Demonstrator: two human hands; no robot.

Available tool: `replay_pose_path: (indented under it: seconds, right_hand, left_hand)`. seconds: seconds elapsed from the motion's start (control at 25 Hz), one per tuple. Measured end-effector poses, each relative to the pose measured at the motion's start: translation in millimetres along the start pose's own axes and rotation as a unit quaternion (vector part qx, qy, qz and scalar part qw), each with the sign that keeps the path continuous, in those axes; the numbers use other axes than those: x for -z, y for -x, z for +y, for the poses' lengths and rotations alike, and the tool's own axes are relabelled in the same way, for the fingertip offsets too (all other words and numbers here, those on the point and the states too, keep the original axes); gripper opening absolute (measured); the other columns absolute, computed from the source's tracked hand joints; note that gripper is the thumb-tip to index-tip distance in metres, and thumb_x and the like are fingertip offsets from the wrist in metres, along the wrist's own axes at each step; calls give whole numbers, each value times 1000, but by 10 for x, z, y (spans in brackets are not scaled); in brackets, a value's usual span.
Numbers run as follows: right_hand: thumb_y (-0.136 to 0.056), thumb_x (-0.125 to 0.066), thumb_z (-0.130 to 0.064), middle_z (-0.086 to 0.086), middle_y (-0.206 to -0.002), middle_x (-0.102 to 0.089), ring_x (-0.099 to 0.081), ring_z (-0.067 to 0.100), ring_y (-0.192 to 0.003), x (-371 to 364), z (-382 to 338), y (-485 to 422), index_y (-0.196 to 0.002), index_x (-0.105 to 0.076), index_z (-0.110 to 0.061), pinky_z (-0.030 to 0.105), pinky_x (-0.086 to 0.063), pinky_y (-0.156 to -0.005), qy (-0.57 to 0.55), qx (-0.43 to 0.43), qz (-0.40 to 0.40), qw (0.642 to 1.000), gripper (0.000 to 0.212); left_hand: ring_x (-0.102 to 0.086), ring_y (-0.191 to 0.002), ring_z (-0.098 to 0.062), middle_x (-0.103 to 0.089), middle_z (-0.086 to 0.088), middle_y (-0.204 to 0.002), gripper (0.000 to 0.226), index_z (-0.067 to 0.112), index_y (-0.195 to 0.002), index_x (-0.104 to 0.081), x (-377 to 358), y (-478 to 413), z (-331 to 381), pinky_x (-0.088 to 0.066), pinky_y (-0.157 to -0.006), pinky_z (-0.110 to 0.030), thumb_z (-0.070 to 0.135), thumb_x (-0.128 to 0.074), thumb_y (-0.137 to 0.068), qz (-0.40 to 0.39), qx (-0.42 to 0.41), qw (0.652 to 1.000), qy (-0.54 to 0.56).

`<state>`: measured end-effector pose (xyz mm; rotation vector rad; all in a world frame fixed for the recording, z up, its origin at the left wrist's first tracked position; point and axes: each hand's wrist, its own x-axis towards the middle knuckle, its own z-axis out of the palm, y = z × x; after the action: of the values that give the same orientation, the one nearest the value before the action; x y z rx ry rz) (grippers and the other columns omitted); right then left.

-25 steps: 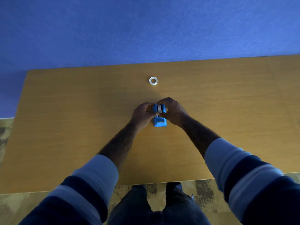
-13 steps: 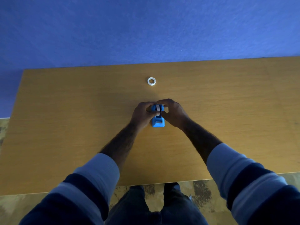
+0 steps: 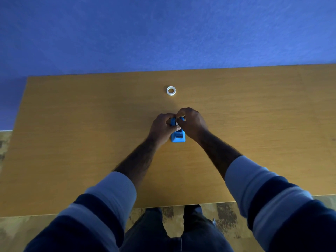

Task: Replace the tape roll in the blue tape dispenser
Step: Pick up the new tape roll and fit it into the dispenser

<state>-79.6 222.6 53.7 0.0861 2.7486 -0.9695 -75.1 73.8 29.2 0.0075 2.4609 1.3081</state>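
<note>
The right hand (image 3: pixel 192 122) has shifted over the blue tape dispenser (image 3: pixel 178 137) on the table (image 3: pixel 91 124), fingers now pinching the roll inside; left hand (image 3: pixel 162 127) clamps the dispenser. The loose roll (image 3: pixel 171 90) lies well apart, so seating looks nearly done.

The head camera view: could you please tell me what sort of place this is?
Probably an office or a plain recording room: a bare wooden table against a blue wall, patterned carpet below, and only a blue tape dispenser and a tape ring.
</note>
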Motion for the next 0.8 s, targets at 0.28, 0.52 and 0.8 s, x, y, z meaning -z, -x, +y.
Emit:
replay_pose_path:
  seconds: [0.28, 0.52, 0.8]
  right_hand:
    - [-92, -60, -18, 4, -98, -69, -65, 20, -89, -15, -21, -105, -97, -70, -14, 40, -59, -75, -23, -45, 6, 999, 12]
    - [-89, -68, -20, 1, -100, -69, -65, 17, -90, -78, 69, 7, -95, -70, -17, 40, -60, -74, -29, -29, 20, 999, 7]
    - [-90, -66, -18, 2, -93, -70, -66, 20, -86, -23, 17, -37, -93, -69, -14, 43, -60, -74, -27, -32, 31, 999, 6]
  left_hand:
    - [-69, -100, -16, -63, -1, -119, 48, 20, -123, -64, -30, 36, 5, -59, -88, -34, 22, -84, -79, 15, -6, 1000, -1]
    - [-68, -108, -17, -64, -1, -122, 46, 18, -127, -67, -24, 41, -3, -58, -94, -37, 22, -81, -83, 10, -22, 1000, 4]
    - [-68, -103, -14, -64, 2, -118, 44, 24, -120, -66, -37, 44, -18, -58, -86, -30, 19, -81, -80, 16, -20, 1000, -14]
